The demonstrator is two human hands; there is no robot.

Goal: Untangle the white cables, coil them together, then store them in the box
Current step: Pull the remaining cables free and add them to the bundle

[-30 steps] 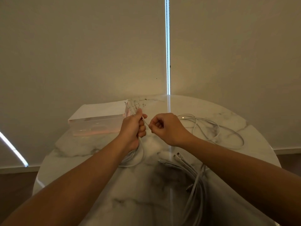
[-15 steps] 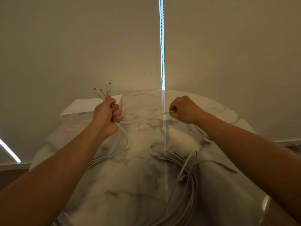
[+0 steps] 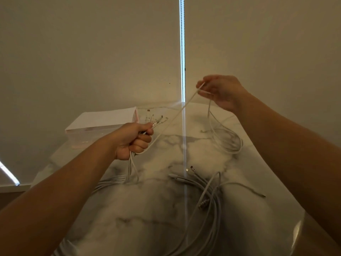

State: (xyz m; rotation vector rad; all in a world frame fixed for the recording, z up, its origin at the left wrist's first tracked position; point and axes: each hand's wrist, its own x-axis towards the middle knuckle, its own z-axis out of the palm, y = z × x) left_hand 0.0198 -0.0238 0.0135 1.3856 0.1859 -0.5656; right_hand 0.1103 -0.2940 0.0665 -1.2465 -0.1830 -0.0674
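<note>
Left hand: my left hand (image 3: 132, 142) is closed in a fist round a bunch of thin, smooth white cables (image 3: 131, 164). Their small metal-tipped plug ends (image 3: 156, 119) fan out above my knuckles, and the cords trail from under the fist onto the table.

Right hand: my right hand (image 3: 224, 92) is lifted higher, with the fingers curled and pinching a single white cable (image 3: 172, 118) (the hand is blurred, so I cannot tell which fingertips).

Single white cable: it is pulled straight, slanting from that pinch down to my left fist.

Slack loops (image 3: 229, 144): a rounded white cord drops from my right hand and curls in loose rings on the stone.

Loose pile (image 3: 209, 191): greyish-white cords with silvery plugs lie on the table between my forearms, running toward the near edge.

Box: the rectangular translucent pinkish plastic box (image 3: 83, 139) with a flat white top sits at the table's far left, just behind my left hand.

Table: a round, glossy white marble table (image 3: 147, 228) with grey veining.

Backdrop: matte beige blinds (image 3: 92, 52), parted by a bright slit with a bead chain (image 3: 182, 52).
</note>
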